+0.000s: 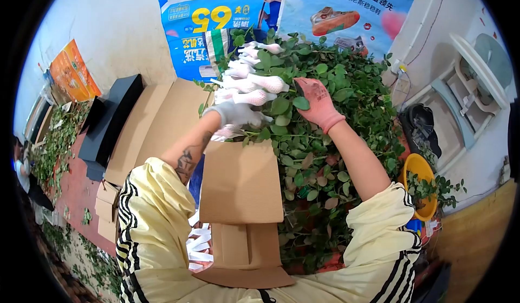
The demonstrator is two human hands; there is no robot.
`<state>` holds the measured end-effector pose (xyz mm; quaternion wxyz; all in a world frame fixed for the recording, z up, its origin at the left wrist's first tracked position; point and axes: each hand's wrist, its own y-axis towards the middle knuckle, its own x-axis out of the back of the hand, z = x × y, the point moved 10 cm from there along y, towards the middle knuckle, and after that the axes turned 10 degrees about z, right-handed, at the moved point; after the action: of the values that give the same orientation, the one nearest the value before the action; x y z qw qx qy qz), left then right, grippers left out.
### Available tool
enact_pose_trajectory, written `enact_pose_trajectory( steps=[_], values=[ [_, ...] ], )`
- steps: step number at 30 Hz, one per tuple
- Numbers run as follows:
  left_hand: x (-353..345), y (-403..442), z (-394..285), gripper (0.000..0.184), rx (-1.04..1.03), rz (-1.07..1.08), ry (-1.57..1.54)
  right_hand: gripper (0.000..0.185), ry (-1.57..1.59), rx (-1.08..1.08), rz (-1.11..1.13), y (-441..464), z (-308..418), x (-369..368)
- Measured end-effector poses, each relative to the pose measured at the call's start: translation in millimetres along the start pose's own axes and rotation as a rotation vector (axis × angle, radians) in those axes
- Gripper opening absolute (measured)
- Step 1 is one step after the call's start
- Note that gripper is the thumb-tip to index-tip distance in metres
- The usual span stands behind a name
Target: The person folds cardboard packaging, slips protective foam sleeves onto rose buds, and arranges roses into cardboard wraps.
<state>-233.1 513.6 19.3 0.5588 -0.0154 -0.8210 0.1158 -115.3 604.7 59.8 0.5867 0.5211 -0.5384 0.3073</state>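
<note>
A pile of leafy green stems (352, 86) fills the middle and right. Flower heads in white net sleeves (268, 83) lie in a row at its left edge. My left hand (238, 113), in a pale grey glove, reaches over the lower sleeved heads and touches them; its fingers point right and what they hold is hard to make out. My right hand (317, 102), in a pink glove with a dark palm, is at the leaves right of the heads, fingers bent together, with a leaf beside them. An open cardboard box (241, 184) stands below my hands.
Long cardboard sheets (146, 124) and a black box (116, 118) lie to the left. White strips (200, 246) lie beside the open box. A yellow basin (420, 186) with leaves stands at the right, near a grey-and-white chair (460, 108). Posters (346, 10) cover the back wall.
</note>
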Motion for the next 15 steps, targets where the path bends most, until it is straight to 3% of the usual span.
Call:
enact_pose_trajectory(
  steps=[2,3,4,6,8,9,11,12,14,15],
  values=[
    [9,-9,-32,0.04,-0.577,0.258,-1.188,0.068,0.133,0.089,0.012,-6,5,3],
    [11,-15,-33,0.043,-0.624,0.269,-1.185,0.07,0.186,0.124,0.031,-6,5,-1],
    [-8,3,-22,0.048,-0.46,0.542,-1.474,0.07,0.184,0.122,0.026,-8,9,8],
    [0,-12,-33,0.048,-0.548,0.465,-1.127,0.072,0.417,-0.002,0.234,-13,13,10],
    [-2,-6,-17,0.045,-0.465,0.466,-1.211,0.072,0.273,0.024,0.133,-15,5,-6],
    [24,-19,-28,0.042,-0.741,0.158,-0.728,0.072,0.173,0.096,0.07,-16,8,-8],
    [30,-24,-36,0.035,-0.776,0.03,-0.664,0.072,0.076,0.165,0.014,-20,21,9],
    [32,-27,-39,0.031,-0.789,-0.036,-0.631,0.075,0.133,0.103,0.139,-19,14,6],
    [4,-23,-25,0.031,-0.312,0.35,-1.447,0.079,0.194,0.043,0.267,-19,11,0],
    [22,-38,-38,0.032,-0.522,0.263,-1.037,0.076,0.168,0.046,0.237,-20,9,2]
  ],
)
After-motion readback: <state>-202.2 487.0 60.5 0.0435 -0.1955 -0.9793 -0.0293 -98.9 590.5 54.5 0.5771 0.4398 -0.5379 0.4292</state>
